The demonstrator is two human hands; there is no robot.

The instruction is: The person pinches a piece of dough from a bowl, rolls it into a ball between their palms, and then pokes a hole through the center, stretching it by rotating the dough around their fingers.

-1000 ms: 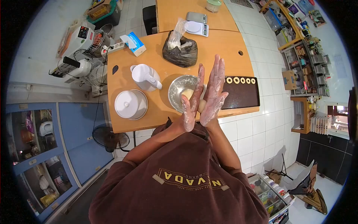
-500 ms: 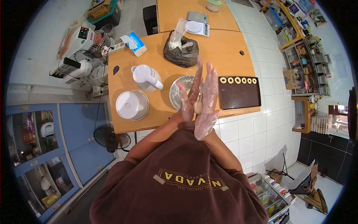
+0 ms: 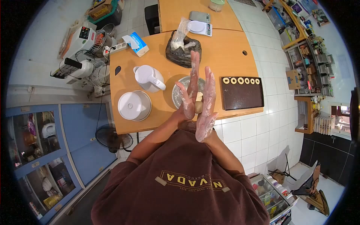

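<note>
Between my two floury palms sits a small dough ball (image 3: 198, 107). My left hand (image 3: 189, 101) presses it from the left, its fingers stretched out and its thumb apart. From the other side my right hand (image 3: 206, 116) presses it with straight, flat fingers. Just beyond my hands is a metal bowl (image 3: 177, 93) with flour on its inside and pale dough (image 3: 200, 96) partly hidden by my fingers. To the right, a dark baking tray (image 3: 243, 100) carries a row of several pale dough rings (image 3: 240, 80) along its far edge.
A white pitcher (image 3: 147, 78) and a white lidded tub (image 3: 130, 106) stand left of the bowl. Farther back are a black plastic bag (image 3: 176, 56), a tissue box (image 3: 137, 45) and a kitchen scale (image 3: 200, 27). The wooden table's (image 3: 221, 52) near edge lies under my hands.
My hands have shifted slightly against each other around the dough ball, and the fingers now point straighter ahead. More of the dough in the bowl shows between them.
</note>
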